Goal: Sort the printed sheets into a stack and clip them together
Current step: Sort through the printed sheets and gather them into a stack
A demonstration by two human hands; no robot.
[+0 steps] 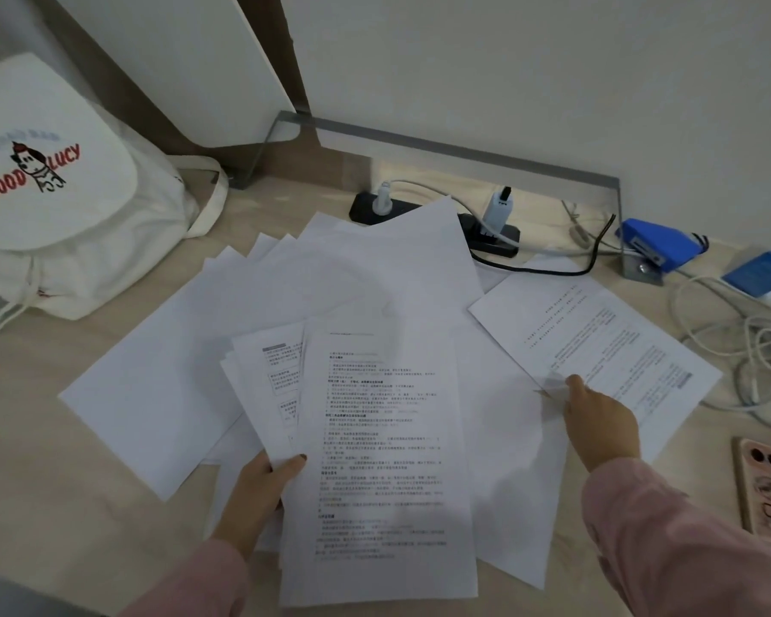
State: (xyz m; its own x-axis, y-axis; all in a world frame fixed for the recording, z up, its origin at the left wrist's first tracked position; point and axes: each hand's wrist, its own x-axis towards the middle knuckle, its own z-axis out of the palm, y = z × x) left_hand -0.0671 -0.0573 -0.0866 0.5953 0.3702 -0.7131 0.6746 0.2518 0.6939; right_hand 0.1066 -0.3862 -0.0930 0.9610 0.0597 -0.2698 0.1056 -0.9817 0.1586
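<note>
Both hands are on paper: the left hand (263, 485) grips the gathered stack (375, 438) at its lower left edge, thumb on top and fingers underneath, so the pages stay face up and readable while more are added. The right hand (597, 420) reaches out to the right and pinches the near corner of a single printed sheet (597, 340), which lies askew on the tabletop (63, 505); the corner is lifted slightly, probably to draw that page toward the stack. Many loose sheets (352, 278) fan out blank side up behind and under the stack, so the sorting looks far from finished. The left forearm comes in low from the bottom edge with the wrist bent upward. The right arm, in a pink sleeve, stretches diagonally forward with the fingers curled at the paper's edge. No clip can be made out; a blue device (659, 244), perhaps a stapler, sits well apart by the wall.
</note>
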